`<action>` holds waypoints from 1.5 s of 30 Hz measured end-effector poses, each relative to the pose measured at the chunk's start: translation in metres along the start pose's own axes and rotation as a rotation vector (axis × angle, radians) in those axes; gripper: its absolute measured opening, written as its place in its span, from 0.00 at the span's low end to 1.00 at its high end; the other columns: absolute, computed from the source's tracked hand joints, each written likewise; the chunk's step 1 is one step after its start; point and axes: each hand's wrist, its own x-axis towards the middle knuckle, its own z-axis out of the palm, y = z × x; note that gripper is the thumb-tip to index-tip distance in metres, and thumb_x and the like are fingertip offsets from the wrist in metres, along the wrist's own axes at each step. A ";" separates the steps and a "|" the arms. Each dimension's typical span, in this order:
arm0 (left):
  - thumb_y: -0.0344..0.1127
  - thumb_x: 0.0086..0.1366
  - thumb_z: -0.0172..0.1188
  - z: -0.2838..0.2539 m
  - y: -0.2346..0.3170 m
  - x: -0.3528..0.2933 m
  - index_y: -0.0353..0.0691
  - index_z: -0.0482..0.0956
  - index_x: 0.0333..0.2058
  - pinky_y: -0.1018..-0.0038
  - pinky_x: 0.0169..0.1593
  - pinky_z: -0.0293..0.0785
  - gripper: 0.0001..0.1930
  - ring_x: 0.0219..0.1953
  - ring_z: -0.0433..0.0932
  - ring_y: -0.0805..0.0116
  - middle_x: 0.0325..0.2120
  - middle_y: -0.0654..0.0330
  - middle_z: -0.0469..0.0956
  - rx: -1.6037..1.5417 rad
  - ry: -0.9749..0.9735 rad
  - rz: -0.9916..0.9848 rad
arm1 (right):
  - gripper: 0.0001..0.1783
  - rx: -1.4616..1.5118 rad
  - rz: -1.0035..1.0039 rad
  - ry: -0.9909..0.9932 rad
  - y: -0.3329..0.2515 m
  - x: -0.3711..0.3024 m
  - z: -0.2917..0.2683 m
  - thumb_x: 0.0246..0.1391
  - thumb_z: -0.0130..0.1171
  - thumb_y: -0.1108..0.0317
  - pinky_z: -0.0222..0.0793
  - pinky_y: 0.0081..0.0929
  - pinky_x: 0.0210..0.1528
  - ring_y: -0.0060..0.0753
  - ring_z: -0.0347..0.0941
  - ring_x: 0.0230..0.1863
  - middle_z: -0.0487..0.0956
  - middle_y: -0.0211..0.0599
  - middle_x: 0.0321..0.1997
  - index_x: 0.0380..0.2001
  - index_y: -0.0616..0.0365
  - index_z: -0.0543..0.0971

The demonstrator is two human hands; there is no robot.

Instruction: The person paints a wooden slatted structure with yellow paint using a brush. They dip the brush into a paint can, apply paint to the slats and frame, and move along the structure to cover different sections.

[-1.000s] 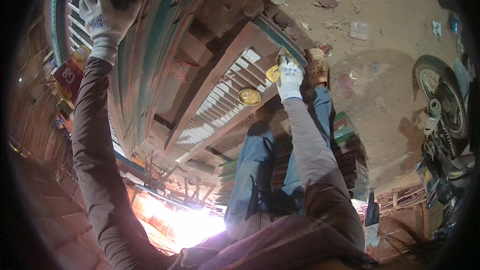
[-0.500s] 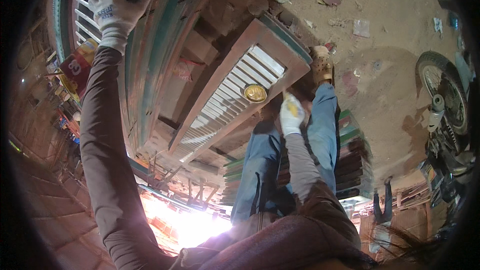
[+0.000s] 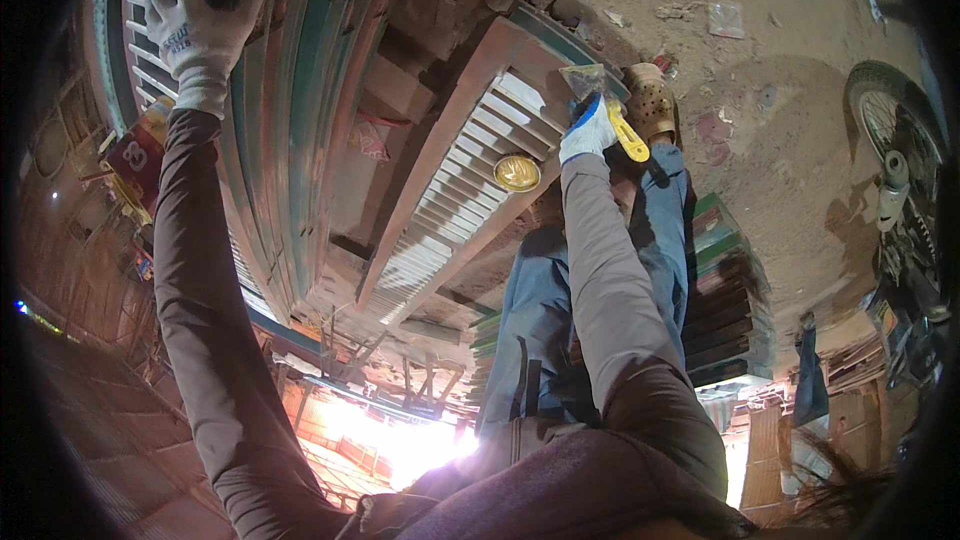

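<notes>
My left hand (image 3: 200,25), in a white glove with dark patches, grips the upper edge of an upright slatted panel (image 3: 150,60) at the far left. A putty knife with a yellow handle (image 3: 628,136) is in my gloved right hand (image 3: 588,130); its blade points away from me, over the far end of a brown wooden frame (image 3: 505,45) with white slats. That frame lies tilted in front of my legs. On its slats, nearer than my right hand, sits a round, shallow gold-coloured tin (image 3: 517,173).
Several brown and green panels (image 3: 300,90) lean together beside my left arm. More frames are stacked (image 3: 735,320) right of my legs. A motorcycle wheel (image 3: 885,105) stands at far right, with scraps on the dirt floor. A red box (image 3: 137,155) is at left.
My right hand has moved away from me, from beside my knee to the frame's far end, and the putty knife now shows plainly. My left hand keeps its hold; the view has shifted slightly.
</notes>
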 end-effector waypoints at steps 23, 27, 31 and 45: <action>0.60 0.48 0.69 0.000 0.005 0.010 0.48 0.67 0.60 0.53 0.60 0.62 0.43 0.60 0.65 0.48 0.54 0.48 0.70 -0.014 0.036 0.015 | 0.10 -0.406 0.073 -0.191 -0.072 0.031 -0.143 0.52 0.67 0.64 0.65 0.23 0.21 0.20 0.67 0.19 0.74 0.22 0.26 0.36 0.44 0.77; 0.68 0.51 0.61 -0.022 -0.002 -0.005 0.49 0.58 0.65 0.45 0.65 0.50 0.48 0.67 0.54 0.44 0.62 0.47 0.61 0.060 -0.119 -0.099 | 0.12 -0.469 0.356 -0.274 -0.141 -0.054 -0.156 0.52 0.67 0.70 0.64 0.14 0.21 0.16 0.71 0.22 0.76 0.23 0.27 0.39 0.50 0.77; 0.65 0.58 0.55 -0.059 0.097 0.027 0.44 0.42 0.69 0.37 0.65 0.43 0.50 0.68 0.47 0.37 0.66 0.33 0.47 -0.059 -0.429 -0.355 | 0.15 -0.328 -0.089 -0.777 -0.238 -0.138 -0.108 0.51 0.66 0.72 0.76 0.27 0.44 0.32 0.76 0.44 0.77 0.39 0.46 0.42 0.61 0.75; 0.41 0.68 0.53 -0.439 0.224 -0.057 0.31 0.68 0.58 0.72 0.57 0.70 0.25 0.52 0.74 0.70 0.51 0.56 0.75 -2.182 -0.462 -0.622 | 0.30 -0.116 -0.623 -1.636 -0.417 -0.415 -0.111 0.38 0.74 0.65 0.56 0.39 0.65 0.41 0.61 0.63 0.65 0.45 0.58 0.42 0.49 0.66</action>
